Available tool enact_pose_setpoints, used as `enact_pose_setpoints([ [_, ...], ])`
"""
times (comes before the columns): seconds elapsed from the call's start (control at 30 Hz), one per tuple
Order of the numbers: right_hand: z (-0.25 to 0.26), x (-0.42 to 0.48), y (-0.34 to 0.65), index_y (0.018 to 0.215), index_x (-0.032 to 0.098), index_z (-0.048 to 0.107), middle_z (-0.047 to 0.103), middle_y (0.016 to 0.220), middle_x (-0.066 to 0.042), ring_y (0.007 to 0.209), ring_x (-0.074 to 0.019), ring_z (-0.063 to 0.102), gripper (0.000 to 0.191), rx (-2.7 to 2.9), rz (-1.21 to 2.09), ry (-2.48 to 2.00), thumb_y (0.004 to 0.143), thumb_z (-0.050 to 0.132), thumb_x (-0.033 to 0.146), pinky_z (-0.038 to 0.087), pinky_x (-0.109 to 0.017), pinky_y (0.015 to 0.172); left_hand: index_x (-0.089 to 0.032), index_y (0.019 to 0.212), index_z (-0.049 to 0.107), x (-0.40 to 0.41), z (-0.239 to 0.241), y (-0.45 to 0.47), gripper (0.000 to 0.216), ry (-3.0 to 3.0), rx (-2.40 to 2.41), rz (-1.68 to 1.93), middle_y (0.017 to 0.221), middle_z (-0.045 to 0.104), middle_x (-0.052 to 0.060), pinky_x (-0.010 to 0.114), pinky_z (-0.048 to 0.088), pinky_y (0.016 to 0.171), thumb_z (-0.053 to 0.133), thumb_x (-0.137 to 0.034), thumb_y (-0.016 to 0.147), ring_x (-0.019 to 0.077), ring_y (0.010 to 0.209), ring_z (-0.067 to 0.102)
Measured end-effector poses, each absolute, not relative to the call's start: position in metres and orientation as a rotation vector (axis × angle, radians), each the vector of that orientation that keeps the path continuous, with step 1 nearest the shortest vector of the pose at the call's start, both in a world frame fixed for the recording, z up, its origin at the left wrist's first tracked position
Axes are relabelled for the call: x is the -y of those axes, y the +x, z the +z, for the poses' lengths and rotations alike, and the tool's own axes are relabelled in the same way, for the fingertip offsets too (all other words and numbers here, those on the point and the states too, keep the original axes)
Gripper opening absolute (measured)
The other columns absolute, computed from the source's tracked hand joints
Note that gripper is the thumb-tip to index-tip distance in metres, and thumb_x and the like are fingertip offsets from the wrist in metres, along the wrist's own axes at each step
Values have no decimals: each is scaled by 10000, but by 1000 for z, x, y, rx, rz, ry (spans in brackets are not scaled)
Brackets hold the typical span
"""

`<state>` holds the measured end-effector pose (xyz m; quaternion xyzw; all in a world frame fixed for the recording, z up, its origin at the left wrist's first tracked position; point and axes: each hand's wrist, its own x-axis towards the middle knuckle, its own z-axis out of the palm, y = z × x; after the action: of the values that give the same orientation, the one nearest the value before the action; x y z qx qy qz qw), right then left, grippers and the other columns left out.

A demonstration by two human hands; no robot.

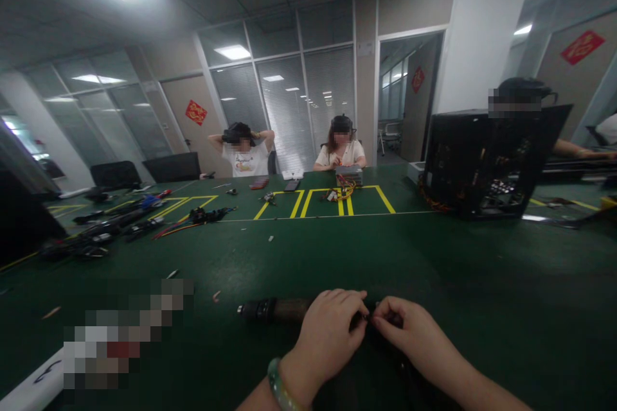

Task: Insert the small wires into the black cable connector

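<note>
My left hand (pixel 332 327), with a green bangle at its wrist, is closed, its thumb and fingertips pinched together. Just behind it lies a dark cylindrical tool (pixel 292 310) with a black collar and a small metal tip pointing left; my left hand covers its right end. Fingertips of my right hand (pixel 409 331) are also pinched and nearly meet those of the left. Whatever sits between the fingertips is small, dark and mostly hidden. Below the hands, a dark shape on the table is too dim to make out.
A black computer case (pixel 477 164) stands at the right. Bundled cables (pixel 207 215) and black parts lie at the left. Across the green table (pixel 308 257) sit two people, near a power supply (pixel 349 175) with coloured wires. A third person is behind the case. A white object (pixel 36 382) lies front left.
</note>
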<state>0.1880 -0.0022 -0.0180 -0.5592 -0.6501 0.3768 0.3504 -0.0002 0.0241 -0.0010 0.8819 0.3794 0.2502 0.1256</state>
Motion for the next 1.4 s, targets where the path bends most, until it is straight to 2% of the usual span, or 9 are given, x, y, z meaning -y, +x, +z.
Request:
enact_pose_setpoints([
  [0.67, -25, 2, 190, 810, 203, 676, 692, 772, 3, 713, -163, 633, 159, 1683, 939, -1513, 863, 566, 304, 415, -222, 609, -233, 951, 595, -25, -2, -2, 162, 2586, -1088, 711, 1148, 628, -11, 390, 412, 925, 634, -143, 823, 210, 1038, 561],
  [1.07, -21, 1, 190, 781, 198, 679, 679, 747, 5, 697, -161, 618, 142, 1705, 972, -1479, 846, 585, 282, 402, -217, 589, -253, 957, 585, -25, -3, -3, 203, 2545, -1081, 723, 1164, 620, -44, 377, 394, 953, 653, -131, 808, 188, 1065, 551],
  [1.4, -22, 1, 190, 781, 197, 659, 686, 744, 8, 689, -157, 629, 117, 1682, 938, -1527, 840, 581, 259, 411, -218, 589, -237, 944, 590, -24, 0, -3, 157, 2572, -1097, 693, 1132, 624, -21, 384, 399, 935, 632, -160, 814, 203, 1036, 549],
])
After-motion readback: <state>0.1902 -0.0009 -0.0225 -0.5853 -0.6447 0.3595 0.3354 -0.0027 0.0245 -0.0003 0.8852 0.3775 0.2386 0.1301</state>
